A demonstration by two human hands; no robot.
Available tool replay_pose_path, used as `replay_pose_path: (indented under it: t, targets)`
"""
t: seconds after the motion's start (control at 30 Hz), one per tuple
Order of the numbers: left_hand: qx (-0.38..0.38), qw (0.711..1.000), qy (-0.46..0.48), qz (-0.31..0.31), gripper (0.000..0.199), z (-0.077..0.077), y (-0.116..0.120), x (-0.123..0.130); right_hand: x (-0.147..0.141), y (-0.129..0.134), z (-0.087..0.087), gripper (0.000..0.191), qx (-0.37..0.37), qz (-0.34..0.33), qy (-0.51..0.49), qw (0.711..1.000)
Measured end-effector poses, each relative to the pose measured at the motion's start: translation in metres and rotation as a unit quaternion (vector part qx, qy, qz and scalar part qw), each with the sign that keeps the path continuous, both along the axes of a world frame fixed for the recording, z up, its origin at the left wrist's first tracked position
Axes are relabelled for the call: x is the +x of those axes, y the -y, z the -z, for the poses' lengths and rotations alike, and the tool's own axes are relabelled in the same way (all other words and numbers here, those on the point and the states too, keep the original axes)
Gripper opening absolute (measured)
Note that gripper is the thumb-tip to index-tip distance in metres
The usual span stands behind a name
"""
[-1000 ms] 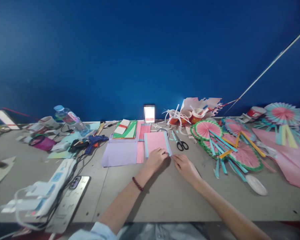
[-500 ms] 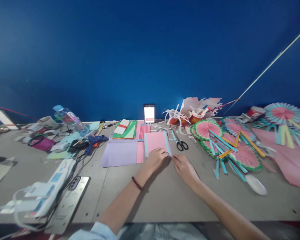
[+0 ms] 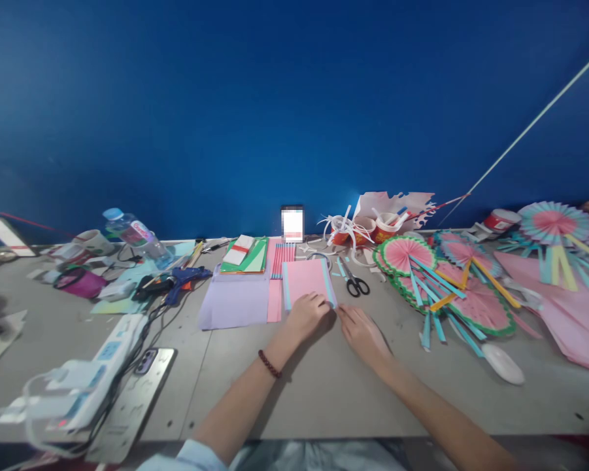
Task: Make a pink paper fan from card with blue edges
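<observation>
A pink sheet (image 3: 306,278) (blue-sided), nearer the far edge of the desk (image 3: 343,392), is partly covered by the bent left hand (image 3: 308,317). The right hand (image 3: 361,329) is placed beside; any pinching cannot be told.

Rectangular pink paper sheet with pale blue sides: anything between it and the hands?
Nothing visible does. The left hand rests on the near edge of the pink sheet; the right hand is at its near right corner.

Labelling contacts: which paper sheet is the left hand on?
The pink sheet with light-blue bands down both sides; the left hand rests on its near edge. The lavender sheet and green sheet are untouched.
</observation>
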State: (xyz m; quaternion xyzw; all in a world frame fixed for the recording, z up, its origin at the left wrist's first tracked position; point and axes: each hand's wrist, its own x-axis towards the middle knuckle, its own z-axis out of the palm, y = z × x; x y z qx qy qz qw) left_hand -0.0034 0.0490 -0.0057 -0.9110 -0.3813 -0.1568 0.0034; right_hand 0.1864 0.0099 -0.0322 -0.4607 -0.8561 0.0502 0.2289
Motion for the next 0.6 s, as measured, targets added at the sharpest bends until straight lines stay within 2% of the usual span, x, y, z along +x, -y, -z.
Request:
replay_pose_path:
  t: [0.1,0.33,0.6]
  targets:
    - [-0.001,1.0,0.001,-0.01,0.01,-0.0001,0.0016,0.0012,-0.002,0.0008,-0.0003,0.046,0.042,0.025,0.035,0.998]
    - [0.005,0.999,0.03,-0.022,0.01,0.0023,0.0032,0.0029,-0.0048,-0.0017,-0.0018,0.041,0.099,0.008,0.046,0.994]
    - [0.012,0.998,0.044,-0.032,0.016,-0.0013,0.0031,0.0015,-0.0045,-0.0031,-0.0068,0.042,0.086,0.008,0.01,0.996]
